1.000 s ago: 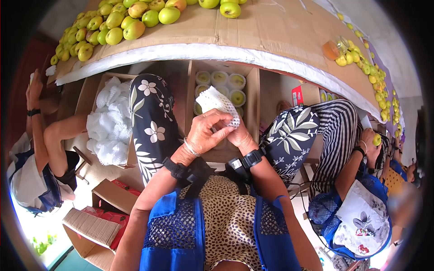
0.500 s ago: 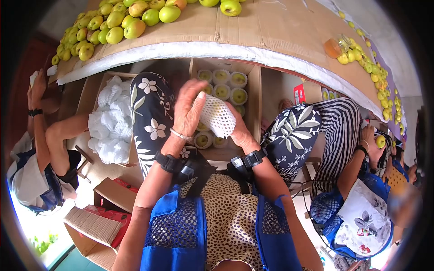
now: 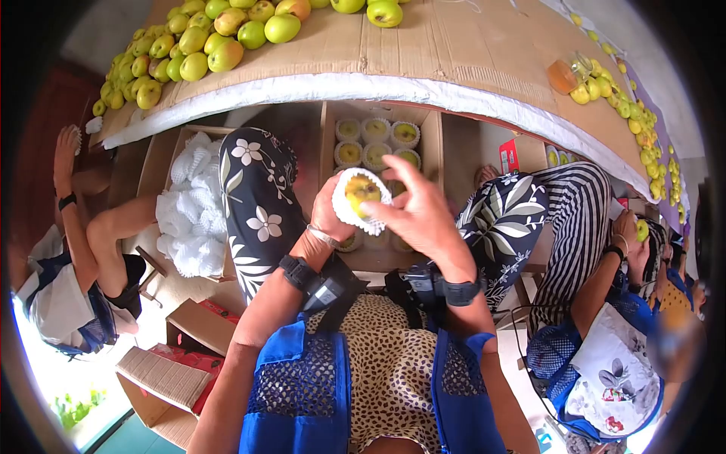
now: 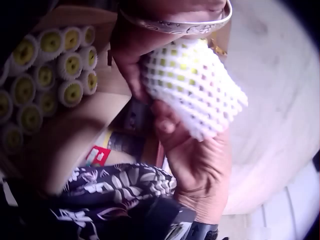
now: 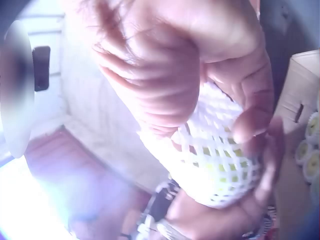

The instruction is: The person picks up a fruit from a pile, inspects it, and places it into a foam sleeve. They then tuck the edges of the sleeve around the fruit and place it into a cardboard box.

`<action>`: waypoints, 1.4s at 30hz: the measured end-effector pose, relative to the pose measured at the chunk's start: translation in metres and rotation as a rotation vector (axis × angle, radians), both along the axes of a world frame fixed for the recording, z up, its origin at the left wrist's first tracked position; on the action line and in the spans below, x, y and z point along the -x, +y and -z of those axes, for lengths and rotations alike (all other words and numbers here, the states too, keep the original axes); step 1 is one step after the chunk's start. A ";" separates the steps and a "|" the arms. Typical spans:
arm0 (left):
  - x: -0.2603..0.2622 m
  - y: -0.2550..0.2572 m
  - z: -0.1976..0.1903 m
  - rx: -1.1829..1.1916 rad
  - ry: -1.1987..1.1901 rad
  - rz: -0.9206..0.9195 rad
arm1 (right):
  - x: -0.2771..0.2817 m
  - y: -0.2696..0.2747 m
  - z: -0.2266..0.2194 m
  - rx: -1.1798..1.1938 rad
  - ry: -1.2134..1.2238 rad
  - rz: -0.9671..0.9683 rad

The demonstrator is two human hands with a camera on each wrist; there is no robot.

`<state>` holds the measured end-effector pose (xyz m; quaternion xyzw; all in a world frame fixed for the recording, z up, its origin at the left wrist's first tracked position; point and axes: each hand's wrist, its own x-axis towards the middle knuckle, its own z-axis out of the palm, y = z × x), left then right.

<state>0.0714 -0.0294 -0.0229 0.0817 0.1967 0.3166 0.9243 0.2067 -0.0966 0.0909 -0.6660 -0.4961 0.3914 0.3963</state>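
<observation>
A yellow-green apple (image 3: 361, 194) sits inside a white foam net sleeve (image 4: 210, 95), its top showing through the sleeve's opening. My left hand (image 3: 330, 210), wearing a silver bangle, holds the sleeved apple from the side and below. Over the opening, my right hand (image 3: 427, 223) has its fingers spread apart and slightly bent, the thumb tip at the sleeve's rim. Below and beyond both hands stands a cardboard box (image 3: 431, 151) with rows of apples in foam nets (image 3: 376, 131); the hands hide part of these rows.
White foam nets (image 3: 193, 200) are heaped in a box at left. On the cardboard-covered table (image 3: 423, 57) lie loose apples (image 3: 193, 64) and a jar (image 3: 563, 77). Open cartons (image 3: 162, 386) stand lower left. People sit on both sides; a person's hand (image 3: 626, 231) at right holds an apple.
The sleeved apple has turned so its open end faces up. My left hand has gone from flat and raised to gripping it; my right hand has let go of its side and moved over the opening.
</observation>
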 end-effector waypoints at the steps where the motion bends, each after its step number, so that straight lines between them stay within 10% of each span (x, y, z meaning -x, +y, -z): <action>1: 0.002 0.002 -0.002 -0.008 -0.137 0.002 | -0.005 0.001 0.000 -0.034 0.056 0.078; 7: 0.008 0.004 -0.016 -0.048 -0.157 -0.068 | -0.014 -0.004 0.015 -0.588 -0.153 0.123; 19: 0.005 -0.003 0.008 -0.052 0.074 0.006 | 0.013 -0.001 0.019 -0.116 -0.707 -0.231; 22: 0.014 -0.009 0.008 -1.216 0.915 0.028 | 0.013 -0.001 0.030 -0.183 -0.780 -0.197; 28: 0.007 0.002 0.014 0.060 0.143 -0.032 | 0.010 0.003 0.040 -0.231 -0.778 -0.178; 31: 0.010 -0.007 -0.005 -0.923 0.742 -0.046 | 0.014 0.003 0.035 -0.302 -0.662 -0.095; 34: 0.005 0.004 0.003 0.033 0.118 -0.035 | 0.014 0.002 0.039 -0.332 -0.633 -0.047; 42: 0.009 0.002 -0.012 0.036 -0.040 0.037 | 0.018 -0.002 0.031 -0.279 -0.490 -0.118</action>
